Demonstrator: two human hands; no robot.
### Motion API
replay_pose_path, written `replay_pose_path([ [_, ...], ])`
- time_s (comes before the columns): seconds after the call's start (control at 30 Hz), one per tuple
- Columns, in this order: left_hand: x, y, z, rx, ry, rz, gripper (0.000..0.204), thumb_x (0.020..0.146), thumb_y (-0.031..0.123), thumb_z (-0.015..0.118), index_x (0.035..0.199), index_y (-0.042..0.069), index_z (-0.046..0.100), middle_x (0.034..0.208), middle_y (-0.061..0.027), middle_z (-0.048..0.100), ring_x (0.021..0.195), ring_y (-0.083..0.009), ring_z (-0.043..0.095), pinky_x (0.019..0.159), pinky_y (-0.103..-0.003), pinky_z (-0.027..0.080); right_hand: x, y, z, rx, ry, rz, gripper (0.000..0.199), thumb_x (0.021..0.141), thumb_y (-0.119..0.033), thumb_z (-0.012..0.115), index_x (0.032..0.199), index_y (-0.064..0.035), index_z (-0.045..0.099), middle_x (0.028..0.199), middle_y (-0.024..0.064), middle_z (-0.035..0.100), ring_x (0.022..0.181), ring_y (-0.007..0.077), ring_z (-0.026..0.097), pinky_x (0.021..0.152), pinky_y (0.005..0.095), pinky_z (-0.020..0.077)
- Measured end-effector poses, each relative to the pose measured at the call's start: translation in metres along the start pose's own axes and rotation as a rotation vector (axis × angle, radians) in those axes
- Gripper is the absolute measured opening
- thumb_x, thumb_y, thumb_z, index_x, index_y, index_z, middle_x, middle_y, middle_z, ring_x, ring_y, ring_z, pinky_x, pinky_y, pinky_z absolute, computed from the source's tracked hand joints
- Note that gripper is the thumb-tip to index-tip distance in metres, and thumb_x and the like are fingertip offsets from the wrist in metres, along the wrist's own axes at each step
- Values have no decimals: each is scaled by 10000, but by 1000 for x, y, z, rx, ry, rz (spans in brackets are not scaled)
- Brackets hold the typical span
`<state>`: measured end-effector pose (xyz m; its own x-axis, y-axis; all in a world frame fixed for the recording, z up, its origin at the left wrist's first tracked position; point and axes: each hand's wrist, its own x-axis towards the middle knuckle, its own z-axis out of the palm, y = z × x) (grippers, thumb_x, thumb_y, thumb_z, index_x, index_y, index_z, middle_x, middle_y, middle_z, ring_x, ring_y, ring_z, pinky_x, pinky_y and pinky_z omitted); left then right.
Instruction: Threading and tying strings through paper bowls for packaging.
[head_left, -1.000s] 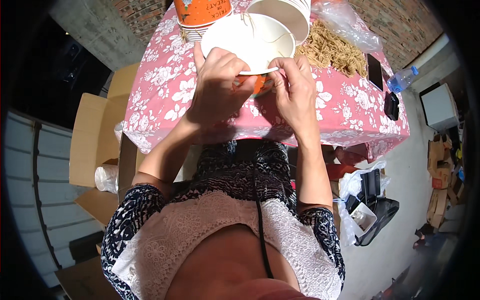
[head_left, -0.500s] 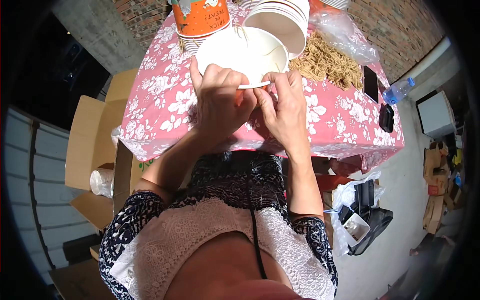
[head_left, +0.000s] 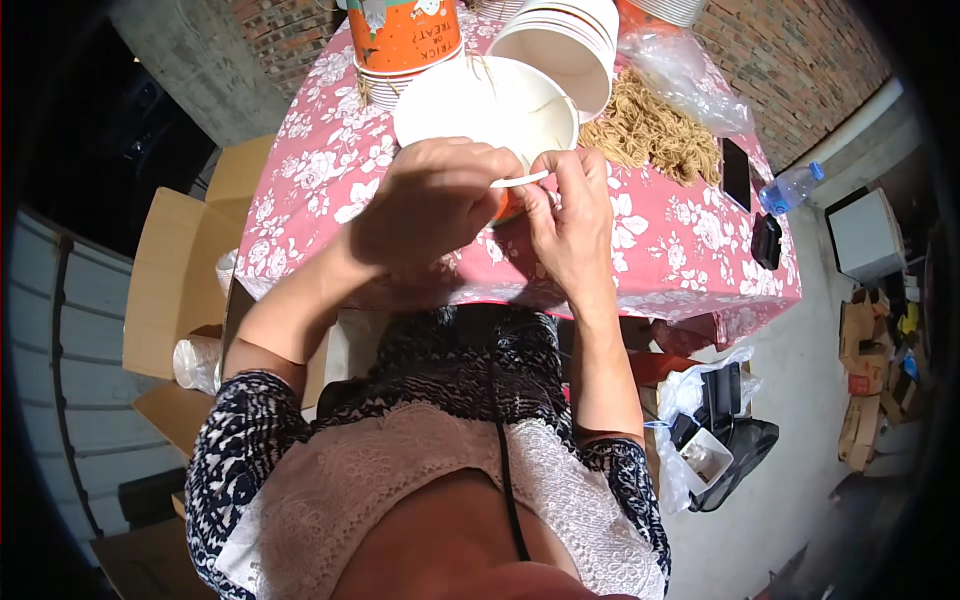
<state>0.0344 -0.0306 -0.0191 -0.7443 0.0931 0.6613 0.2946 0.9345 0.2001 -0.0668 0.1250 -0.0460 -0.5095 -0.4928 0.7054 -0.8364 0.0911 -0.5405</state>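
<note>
A paper bucket (head_left: 470,105), white inside with some orange showing outside, stands tilted toward me at the table's near side. Thin tan cord lies against its inner wall and over the far rim. My right hand (head_left: 572,205) pinches the bucket's near rim, thumb outside and fingers at the lip. Beside it, my left hand (head_left: 425,205) is closed, its fingertips meeting at the same stretch of rim. What the left fingertips hold is hidden by the hand.
Orange printed buckets (head_left: 405,35) stand stacked behind, next to nested white-lined buckets (head_left: 560,60). Right of them lie a tan cord heap (head_left: 650,130), clear plastic (head_left: 690,75), a phone (head_left: 736,172), a black case (head_left: 767,241) and a bottle (head_left: 792,187). An open carton (head_left: 165,290) stands left.
My left hand has turned palm-down and its fingers have moved right, closer to my right fingertips, with the elbow swung outward. My right hand keeps its pinch on the rim.
</note>
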Motion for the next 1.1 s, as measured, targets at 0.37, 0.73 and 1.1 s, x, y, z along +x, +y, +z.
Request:
replay_pose_path([
  [0.37,42,-16,-40,-348,-665,-201,138,807,109,583,852,9,500,599,-120,507,566,-233,518,553,-368,431,4,2,-4,23,-49,-22,255,791,-71,751,980,-37,585,861,134,485,732,297,539,648,399,456],
  [0.73,61,-47,-31,-615,-892,-275,152,939,106,589,976,-32,643,783,2,601,733,-64,508,655,-244,447,7,1,-5,42,-65,1,246,794,-61,751,988,-35,602,841,114,487,727,257,528,647,380,457],
  [1.1,67,-44,-23,-687,-933,-332,174,917,149,598,814,14,560,661,61,460,623,-53,413,546,-252,359,7,0,-5,42,-54,8,236,794,-82,751,974,-26,610,818,117,510,738,271,543,651,380,462],
])
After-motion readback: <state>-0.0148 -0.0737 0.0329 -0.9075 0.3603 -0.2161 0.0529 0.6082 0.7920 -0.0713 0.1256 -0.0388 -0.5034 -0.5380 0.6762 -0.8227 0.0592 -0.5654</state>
